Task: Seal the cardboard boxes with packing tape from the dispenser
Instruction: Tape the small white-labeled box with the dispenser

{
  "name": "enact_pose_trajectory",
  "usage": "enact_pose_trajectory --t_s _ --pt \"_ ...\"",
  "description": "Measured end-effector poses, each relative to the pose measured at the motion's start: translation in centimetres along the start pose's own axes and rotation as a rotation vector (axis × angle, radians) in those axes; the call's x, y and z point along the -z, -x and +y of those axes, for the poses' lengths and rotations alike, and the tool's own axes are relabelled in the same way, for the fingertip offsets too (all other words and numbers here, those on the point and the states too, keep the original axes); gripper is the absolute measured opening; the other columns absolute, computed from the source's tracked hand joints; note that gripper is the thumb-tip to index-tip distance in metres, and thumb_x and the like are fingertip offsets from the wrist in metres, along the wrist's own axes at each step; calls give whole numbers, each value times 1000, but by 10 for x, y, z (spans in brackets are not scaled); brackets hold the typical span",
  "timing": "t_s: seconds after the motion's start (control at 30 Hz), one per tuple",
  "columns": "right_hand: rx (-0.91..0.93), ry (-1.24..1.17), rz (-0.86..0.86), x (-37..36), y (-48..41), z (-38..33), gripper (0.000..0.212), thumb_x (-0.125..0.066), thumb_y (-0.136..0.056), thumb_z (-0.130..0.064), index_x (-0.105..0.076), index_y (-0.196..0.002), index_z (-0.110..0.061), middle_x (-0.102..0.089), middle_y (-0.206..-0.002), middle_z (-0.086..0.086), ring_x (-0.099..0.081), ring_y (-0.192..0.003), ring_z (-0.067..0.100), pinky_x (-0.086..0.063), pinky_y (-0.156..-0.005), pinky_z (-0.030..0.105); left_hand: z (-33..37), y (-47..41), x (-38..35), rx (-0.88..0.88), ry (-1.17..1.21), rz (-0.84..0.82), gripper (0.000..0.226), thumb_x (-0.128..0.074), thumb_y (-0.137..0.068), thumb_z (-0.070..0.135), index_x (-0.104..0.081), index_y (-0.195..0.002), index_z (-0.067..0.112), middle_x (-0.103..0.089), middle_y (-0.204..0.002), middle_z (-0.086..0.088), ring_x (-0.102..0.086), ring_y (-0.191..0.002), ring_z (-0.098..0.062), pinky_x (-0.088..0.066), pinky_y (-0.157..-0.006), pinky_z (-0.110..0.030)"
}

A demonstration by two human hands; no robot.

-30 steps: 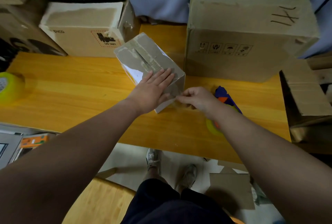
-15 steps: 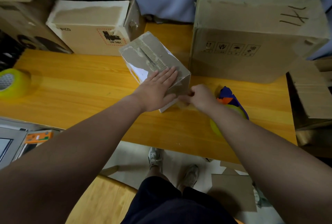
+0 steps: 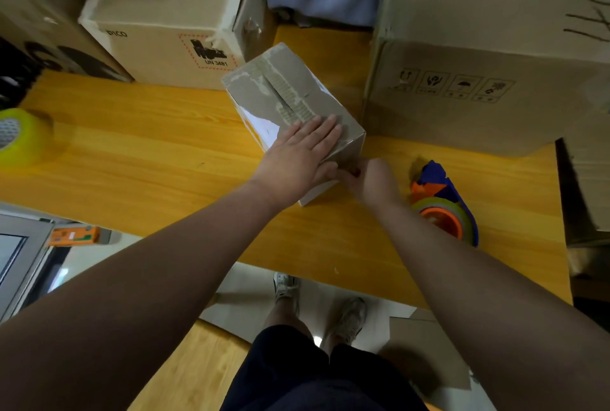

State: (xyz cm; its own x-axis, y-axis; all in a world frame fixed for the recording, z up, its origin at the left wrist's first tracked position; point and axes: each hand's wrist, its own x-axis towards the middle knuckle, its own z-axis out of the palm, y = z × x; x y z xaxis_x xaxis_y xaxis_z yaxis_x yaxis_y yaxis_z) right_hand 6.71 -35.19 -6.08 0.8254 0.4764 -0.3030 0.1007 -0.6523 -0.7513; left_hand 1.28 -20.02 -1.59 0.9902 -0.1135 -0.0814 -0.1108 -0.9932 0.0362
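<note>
Cardboard carton (image 3: 478,47) just behind small box (image 3: 290,93)

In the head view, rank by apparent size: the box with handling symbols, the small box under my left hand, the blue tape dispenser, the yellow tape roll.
1. Box with handling symbols
2. small box
3. blue tape dispenser and yellow tape roll: too alike to rank; the roll is cropped.
</note>
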Motion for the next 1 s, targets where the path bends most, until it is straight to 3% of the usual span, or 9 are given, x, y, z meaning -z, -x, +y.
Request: enact_pose_trajectory --t_s 0.07,0.13,0.3,0.4,0.47,0.6,0.8,0.93,1.0 --pt "0 87 44 -1 1 4 35 -61 -87 -51 -65 -89 -16 -58 -76 -5 -53 -62 10 -28 -48 21 -1 -1 -1 0 -37 -30 63 -28 -101 45 -3 -152 19 0 -160 2 1 -148 -16 5 -117 -31" --pt "-25 146 71 -1 1 4 40 -63 -85 -53 -62 -99 -15 -57 -81 -6 -55 -69 12 -29 -49 21 -3 -3 0 -19 -76 -55 65 -27 -100 47 1 -152 20 4 -160 3 3 -147 -16 5 -118 -32" --pt "81 148 323 15 7 -11 75 -77 -73 -48 -40 -129 -15 -40 -129 7 -42 -118 20 -42 -88 28 -29 -14 9 -184 -162 -75 65 -30 -100 43 4 -151 23 4 -160 1 4 -148 -19 4 -117 -35" --pt "310 257 263 29 4 -34 83 -66 -83 -50 -24 -150 -23 -14 -156 8 -16 -143 23 -24 -113 35 -53 -20 9 -230 -229 -33 65 -41 -101 27 1 -152 27 -1 -160 -6 0 -148 -23 2 -118 -41" --pt "380 497 142 29 -10 -45 82 -52 -92 -50 -9 -154 -19 2 -161 4 2 -148 21 -8 -120 36 -62 -23 8 -220 -156 35 59 -46 -99 24 -19 -151 19 -20 -157 -12 -20 -145 -27 -11 -117 -42" --pt "316 700 148 12 -33 -49 70 -41 -98 -43 -11 -153 -11 -6 -161 6 1 -148 21 -12 -120 41 -69 -29 -15 -205 -130 246 53 -55 -91 29 -47 -135 1 -53 -136 -16 -55 -122 -31 -42 -102 -44" --pt "265 689 269 -12 -38 -44 91 -74 -76 -41 -31 -147 -3 -28 -154 15 -17 -146 31 -21 -117 43 -65 -28 -51 -111 -242 484 67 -71 -80 36 -43 -134 7 -56 -132 -9 -49 -121 -26 -41 -100 -47" --pt "254 638 214 -9 -35 -50 87 -67 -85 -29 -15 -152 -8 -7 -161 6 5 -148 23 -6 -117 27 -58 -27 -56 -48 -229 520 67 -72 -79 34 -42 -133 9 -51 -128 -9 -45 -120 -27 -35 -103 -47" --pt "268 611 190 -3 -33 -50 83 -62 -89 -20 -10 -153 -13 0 -161 0 11 -147 19 -8 -112 20 -60 -26 -48 -68 -221 481 67 -75 -76 36 -45 -130 11 -57 -124 -7 -47 -117 -26 -36 -99 -47"
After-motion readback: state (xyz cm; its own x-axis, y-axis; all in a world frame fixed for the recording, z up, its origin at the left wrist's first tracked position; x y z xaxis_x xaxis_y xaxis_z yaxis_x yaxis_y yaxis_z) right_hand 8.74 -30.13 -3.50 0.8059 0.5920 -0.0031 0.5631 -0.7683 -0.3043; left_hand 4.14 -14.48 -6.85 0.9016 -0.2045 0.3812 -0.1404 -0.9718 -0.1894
